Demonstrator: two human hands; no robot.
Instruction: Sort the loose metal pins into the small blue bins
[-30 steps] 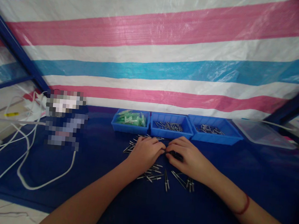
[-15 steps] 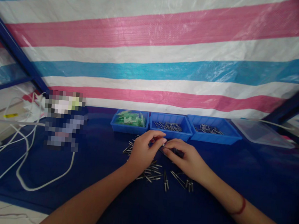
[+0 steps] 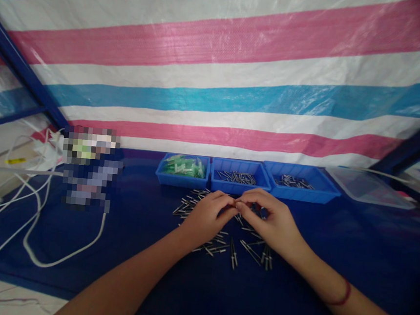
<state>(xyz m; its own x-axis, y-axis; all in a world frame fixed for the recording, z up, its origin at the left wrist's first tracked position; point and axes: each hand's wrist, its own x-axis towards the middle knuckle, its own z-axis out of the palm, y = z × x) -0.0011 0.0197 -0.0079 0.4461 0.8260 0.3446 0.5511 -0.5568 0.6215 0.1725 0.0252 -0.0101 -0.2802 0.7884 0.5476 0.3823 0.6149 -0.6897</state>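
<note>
Change since earlier frames: both hands have come back together above the pin scatter; half a second ago they sat higher and a little to 9 o'clock, with a dark piece under the right fingers that no longer shows.
Left hand: fingers curled, tips pinched against the right hand's tips; whatever is pinched is too small to make out.
Right hand: fingers bent inward in a closed pinch at about 9 o'clock of the palm; cannot tell whether a pin sits between the tips. Red cord on the wrist.
Metal pins: loose on the desk, spread beneath and around both hands; many hidden under the palms, so the count cannot be told.
Middle blue tray: at 12 o'clock of the hands, holds more pins, individual shapes blurred.
Left blue tray: green pieces inside, form unclear.
Right blue tray: small metal parts, detail lost.
Clear lid: at 2 o'clock, faint outline only.
White cables: at 9 o'clock, cut off by the frame edge.
Blurred patch: pixelated, contents unreadable.
</note>
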